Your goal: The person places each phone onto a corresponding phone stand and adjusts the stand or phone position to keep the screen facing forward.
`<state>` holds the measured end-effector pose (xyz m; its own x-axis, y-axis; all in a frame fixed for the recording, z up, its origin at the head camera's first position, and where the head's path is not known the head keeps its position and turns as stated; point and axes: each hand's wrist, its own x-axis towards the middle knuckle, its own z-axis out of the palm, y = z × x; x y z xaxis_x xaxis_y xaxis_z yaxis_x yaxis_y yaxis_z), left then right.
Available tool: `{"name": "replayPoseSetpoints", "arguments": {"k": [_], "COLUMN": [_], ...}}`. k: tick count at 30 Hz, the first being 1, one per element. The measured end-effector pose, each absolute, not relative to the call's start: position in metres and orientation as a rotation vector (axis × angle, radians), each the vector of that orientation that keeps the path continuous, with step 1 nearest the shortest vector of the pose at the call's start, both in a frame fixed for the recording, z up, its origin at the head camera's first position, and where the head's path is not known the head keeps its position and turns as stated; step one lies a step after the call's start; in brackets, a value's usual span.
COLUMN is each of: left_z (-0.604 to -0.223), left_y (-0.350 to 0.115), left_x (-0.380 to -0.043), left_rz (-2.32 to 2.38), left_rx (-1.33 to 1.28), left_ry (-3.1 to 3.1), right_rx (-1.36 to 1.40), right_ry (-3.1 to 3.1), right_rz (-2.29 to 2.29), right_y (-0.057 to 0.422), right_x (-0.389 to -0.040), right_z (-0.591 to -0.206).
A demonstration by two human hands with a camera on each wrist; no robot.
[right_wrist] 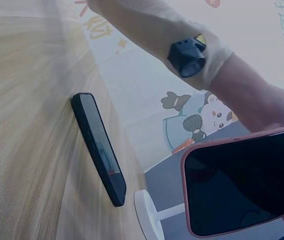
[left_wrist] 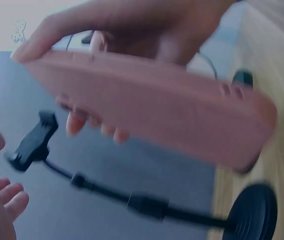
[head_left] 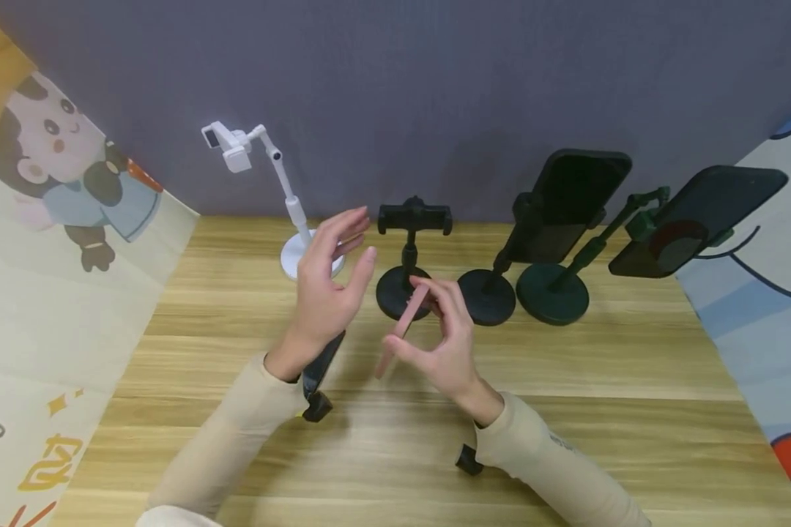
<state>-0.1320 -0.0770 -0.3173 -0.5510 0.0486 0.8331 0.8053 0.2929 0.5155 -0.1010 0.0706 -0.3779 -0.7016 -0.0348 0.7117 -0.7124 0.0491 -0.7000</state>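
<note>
My right hand [head_left: 447, 344] pinches a smartphone in a pink case [head_left: 405, 322] by its two edges, thumb on one side and fingers on the other. The phone stands tilted above the table; its dark screen [right_wrist: 246, 182] shows in the right wrist view. To its left my left hand [head_left: 326, 289] is raised with loosely bent fingers and holds nothing. Just beyond the pink phone stands a black phone stand [head_left: 410, 256], its clamp holding nothing. Under my left wrist a dark smartphone [right_wrist: 99, 150] lies on the table, partly hidden in the head view.
A white phone stand [head_left: 293, 205] stands at the back left with nothing in its clamp. On the right, another black stand [head_left: 486, 296] and a dark green stand [head_left: 554, 296] each carry a phone. A grey wall [head_left: 395, 95] closes off the back of the wooden table [head_left: 633, 410].
</note>
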Motion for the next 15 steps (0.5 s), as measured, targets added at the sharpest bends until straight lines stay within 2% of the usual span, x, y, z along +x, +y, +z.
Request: {"name": "replayPoseSetpoints", "arguments": {"k": [15], "left_z": [-0.315], "left_y": [-0.061], "left_x": [-0.148], "left_rz": [-1.478], "left_rx": [-0.736], "left_ry": [-1.799], "right_rx": [0.786], "right_ry": [-1.793], "right_rz": [1.694], "right_y": [0.068], "right_x": [-0.102], "right_z": [-0.381]}}
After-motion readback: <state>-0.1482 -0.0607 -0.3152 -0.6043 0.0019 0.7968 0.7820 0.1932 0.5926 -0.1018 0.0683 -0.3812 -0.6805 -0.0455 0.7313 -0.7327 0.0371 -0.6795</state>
